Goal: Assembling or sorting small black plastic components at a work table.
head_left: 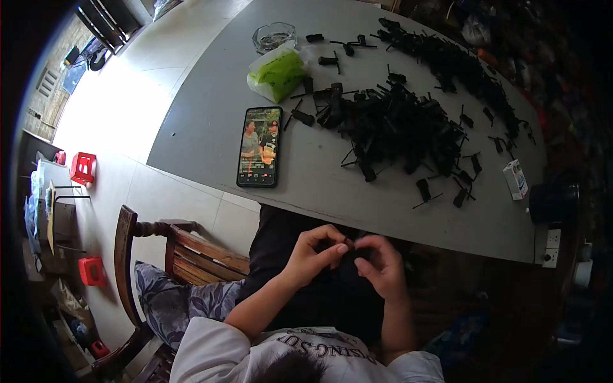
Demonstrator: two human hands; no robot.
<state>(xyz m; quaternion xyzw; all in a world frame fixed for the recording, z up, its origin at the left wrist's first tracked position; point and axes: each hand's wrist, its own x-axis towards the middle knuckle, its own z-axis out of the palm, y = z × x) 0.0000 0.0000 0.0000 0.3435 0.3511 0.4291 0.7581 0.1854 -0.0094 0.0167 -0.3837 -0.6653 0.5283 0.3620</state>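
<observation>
Above my lap, just below the table's near edge, my left hand (315, 254) and my right hand (385, 267) meet at the fingertips. Both are closed in a pinch around a small dark piece (349, 245). Its shape is mostly hidden by the fingers and blends with my dark trousers. On the table beyond lies a large heap of small black plastic parts (396, 127), many with thin rods sticking out. A second, longer band of similar black parts (447, 60) runs along the far right side.
On the grey table (204, 121) lie a phone (260, 147) playing a video, a green-and-white plastic bag (278, 73), a glass ashtray (274, 37) and a small white box (515, 179). A wooden chair (207, 247) with a patterned cushion (166, 300) is at left; red stools (83, 168) stand beyond.
</observation>
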